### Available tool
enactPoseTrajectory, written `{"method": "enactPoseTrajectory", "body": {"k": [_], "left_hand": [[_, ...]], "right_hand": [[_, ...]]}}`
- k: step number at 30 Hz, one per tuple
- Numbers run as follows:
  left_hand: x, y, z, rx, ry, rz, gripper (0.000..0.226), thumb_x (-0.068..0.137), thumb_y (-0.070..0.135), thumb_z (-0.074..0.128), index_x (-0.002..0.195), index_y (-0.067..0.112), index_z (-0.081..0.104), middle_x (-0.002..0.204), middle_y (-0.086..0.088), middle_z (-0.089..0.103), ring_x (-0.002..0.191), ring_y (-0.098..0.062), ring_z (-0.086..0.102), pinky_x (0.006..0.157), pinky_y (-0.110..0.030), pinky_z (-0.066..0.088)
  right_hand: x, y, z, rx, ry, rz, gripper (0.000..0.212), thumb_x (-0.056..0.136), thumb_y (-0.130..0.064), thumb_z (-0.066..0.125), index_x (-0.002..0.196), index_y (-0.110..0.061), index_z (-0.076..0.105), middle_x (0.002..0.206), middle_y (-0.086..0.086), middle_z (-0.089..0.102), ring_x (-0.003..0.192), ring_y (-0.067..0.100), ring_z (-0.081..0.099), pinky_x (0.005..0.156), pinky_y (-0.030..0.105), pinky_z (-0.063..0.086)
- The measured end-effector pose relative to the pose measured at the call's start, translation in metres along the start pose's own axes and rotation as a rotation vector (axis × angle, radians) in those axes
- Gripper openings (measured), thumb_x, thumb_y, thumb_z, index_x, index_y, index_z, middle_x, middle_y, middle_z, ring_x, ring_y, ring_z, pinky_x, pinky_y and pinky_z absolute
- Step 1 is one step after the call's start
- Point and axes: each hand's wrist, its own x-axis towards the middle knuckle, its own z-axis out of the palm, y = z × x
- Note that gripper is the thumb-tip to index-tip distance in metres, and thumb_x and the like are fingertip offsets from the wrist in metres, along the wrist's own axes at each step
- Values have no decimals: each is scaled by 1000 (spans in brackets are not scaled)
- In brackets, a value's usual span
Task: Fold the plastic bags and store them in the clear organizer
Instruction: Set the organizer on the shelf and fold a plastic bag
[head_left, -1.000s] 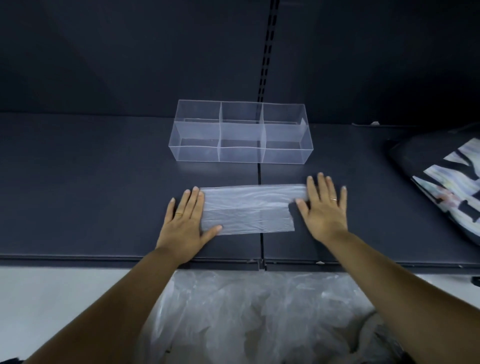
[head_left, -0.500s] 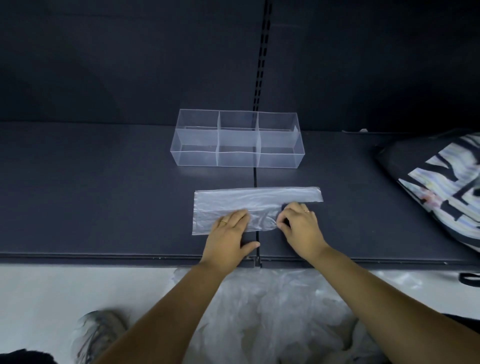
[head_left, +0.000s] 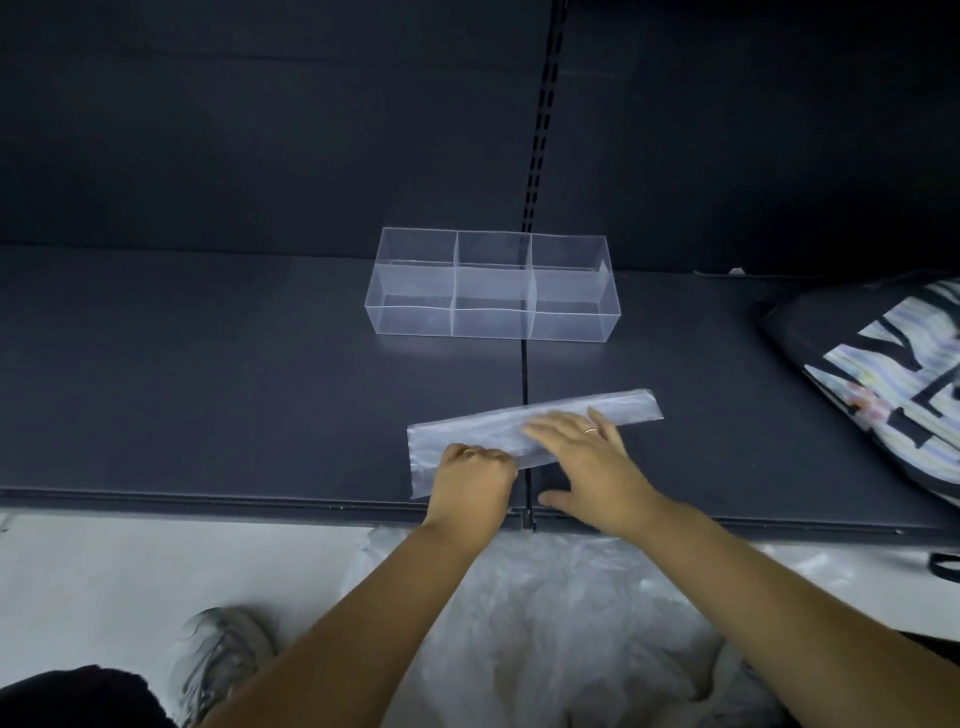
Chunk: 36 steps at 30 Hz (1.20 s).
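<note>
One plastic bag (head_left: 613, 415) is folded into a long narrow strip on the shelf (head_left: 208, 389), well apart from the clear organizer (head_left: 410, 319). Its near edge is pinched by the curled left hand (head_left: 475, 475), while the right hand (head_left: 587, 457) is pressed flat on it, fingers straight. The organizer's compartments appear empty, so nothing is stored yet; shorter folds seem needed, and a heap of loose bags (head_left: 561, 623) is left below.

The dark shelf (head_left: 208, 389) is carrying a clear organizer (head_left: 492, 291) at far centre, a folded plastic bag (head_left: 467, 434) lying near, and a patterned bag (head_left: 883, 384) at the right.
</note>
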Motion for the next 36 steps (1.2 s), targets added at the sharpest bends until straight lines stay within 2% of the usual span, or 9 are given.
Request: {"method": "enactPoseTrajectory", "body": {"k": [4,9,16,20,23,27,31,34,36], "left_hand": [[-8,-25,-7,-244,49,-123,20,91,15,51,91,17,71,92,-1,71,87,-23,63,83,-28,42],[-16,-82,-7,-919,40,-584,17,87,17,68,93,3,76,92,-9,73,92,-19,67,78,-19,43],[-15,-81,2,-837,164,-845,17,90,13,60,89,2,73,85,-16,70,86,-31,65,66,-30,42],[-20,-39,3,-438,490,-498,34,80,-3,65,113,0,65,115,-23,61,102,-42,58,91,-46,46],[-21,-5,20,-346,184,-142,58,99,35,44,149,13,27,158,-10,17,146,-32,15,119,-43,8],[-22,3,47,-98,-77,-238,77,87,65,-5,146,21,-25,152,-4,-32,141,-28,-29,113,-46,-20],[-20,1,56,-5,-150,-217,71,92,55,2,139,16,-33,154,-9,-31,134,-32,-38,113,-55,-16],[-21,2,52,-23,-143,-226,70,91,56,-1,143,17,-27,158,-9,-20,139,-33,-30,115,-57,-7],[-22,4,39,-82,-114,-242,79,89,62,-6,152,16,7,160,-10,7,146,-37,4,115,-59,9]], "right_hand": [[6,12,6,490,203,262,4,85,-12,69,86,-11,72,93,0,72,94,18,65,92,24,43],[17,30,3,894,223,536,16,85,-13,70,70,-16,65,74,-4,66,74,10,58,64,8,41],[43,30,18,779,351,763,19,84,-25,71,86,-6,71,89,0,64,86,16,57,80,22,40],[49,27,19,667,322,795,25,85,-26,67,71,-5,66,81,11,68,81,27,61,70,30,45],[48,21,17,677,327,816,15,86,-23,67,87,-9,70,96,11,71,94,30,64,78,32,48],[39,-1,13,273,551,641,32,83,-12,66,114,-10,61,114,12,60,103,32,57,89,42,47],[32,-51,37,228,255,7,48,98,-23,44,145,-14,38,150,7,38,140,21,30,119,32,14],[29,-37,59,98,48,-2,59,102,-44,21,153,-19,7,162,-3,2,147,8,-9,119,31,-11],[26,-3,58,32,53,83,64,101,-50,20,153,-19,1,161,-4,-6,146,9,-15,118,32,-13]]}}
